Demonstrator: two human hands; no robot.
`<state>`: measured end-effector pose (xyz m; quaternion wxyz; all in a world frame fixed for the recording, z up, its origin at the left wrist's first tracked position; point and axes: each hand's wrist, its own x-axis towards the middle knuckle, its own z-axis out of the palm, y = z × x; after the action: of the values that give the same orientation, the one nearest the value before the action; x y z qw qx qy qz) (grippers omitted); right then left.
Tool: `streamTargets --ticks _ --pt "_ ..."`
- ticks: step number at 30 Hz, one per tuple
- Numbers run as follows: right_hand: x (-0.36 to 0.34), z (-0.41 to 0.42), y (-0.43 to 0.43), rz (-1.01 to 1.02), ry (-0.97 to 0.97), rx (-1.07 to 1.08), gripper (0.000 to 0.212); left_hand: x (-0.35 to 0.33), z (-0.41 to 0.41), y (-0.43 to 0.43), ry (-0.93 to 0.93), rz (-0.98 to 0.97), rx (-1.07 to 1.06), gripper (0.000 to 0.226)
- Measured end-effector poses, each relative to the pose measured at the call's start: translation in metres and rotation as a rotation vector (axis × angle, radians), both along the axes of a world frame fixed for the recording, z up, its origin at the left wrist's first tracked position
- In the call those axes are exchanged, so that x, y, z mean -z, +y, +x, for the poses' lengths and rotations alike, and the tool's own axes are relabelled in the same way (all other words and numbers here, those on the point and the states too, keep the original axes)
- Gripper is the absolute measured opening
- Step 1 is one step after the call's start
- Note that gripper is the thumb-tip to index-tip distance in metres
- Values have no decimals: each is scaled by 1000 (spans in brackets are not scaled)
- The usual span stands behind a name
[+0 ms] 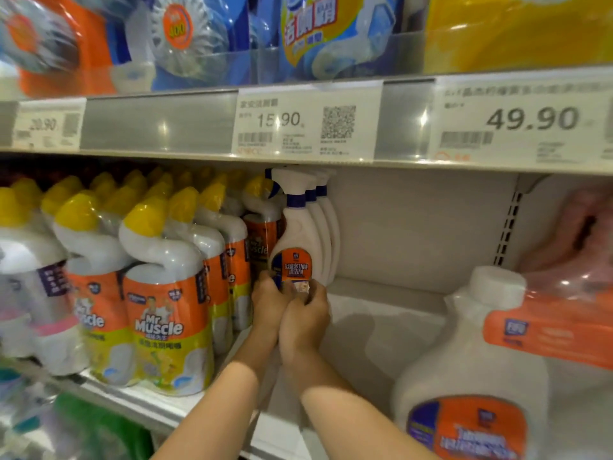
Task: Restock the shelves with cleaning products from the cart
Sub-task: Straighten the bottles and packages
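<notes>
A white spray bottle (296,242) with a blue collar and orange label stands upright on the white shelf (374,313), at the front of a short row of like bottles. My left hand (268,302) grips its base from the left. My right hand (306,315) grips the base from the right, fingers curled round the label's lower edge. Both forearms reach up from the bottom of the view.
Twin packs of yellow-capped Mr Muscle bottles (166,293) fill the shelf to the left, touching the spray bottles. A large white jug (471,370) with an orange label stands front right. Price tags line the shelf edge (305,122) overhead. Bare shelf lies right of my hands.
</notes>
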<state>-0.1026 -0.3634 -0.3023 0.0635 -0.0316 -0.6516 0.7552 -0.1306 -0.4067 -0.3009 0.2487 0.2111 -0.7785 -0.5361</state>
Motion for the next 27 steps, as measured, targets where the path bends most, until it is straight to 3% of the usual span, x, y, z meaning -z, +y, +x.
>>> streamTargets --ticks 5,14,17,22,27 --pt "-20 39 16 -81 1 -129 20 -18 54 16 168 222 -7 6" --pt "-21 152 105 -81 242 -443 13 -31 211 88 315 185 -209 11" --pt "-13 195 148 -124 291 -643 9 -23 276 125 325 186 -254 11" --pt "18 275 200 -164 192 -1042 6 14 392 184 290 180 -369 12" --pt "53 357 229 -109 73 -1391 7 49 496 237 299 301 -640 21"
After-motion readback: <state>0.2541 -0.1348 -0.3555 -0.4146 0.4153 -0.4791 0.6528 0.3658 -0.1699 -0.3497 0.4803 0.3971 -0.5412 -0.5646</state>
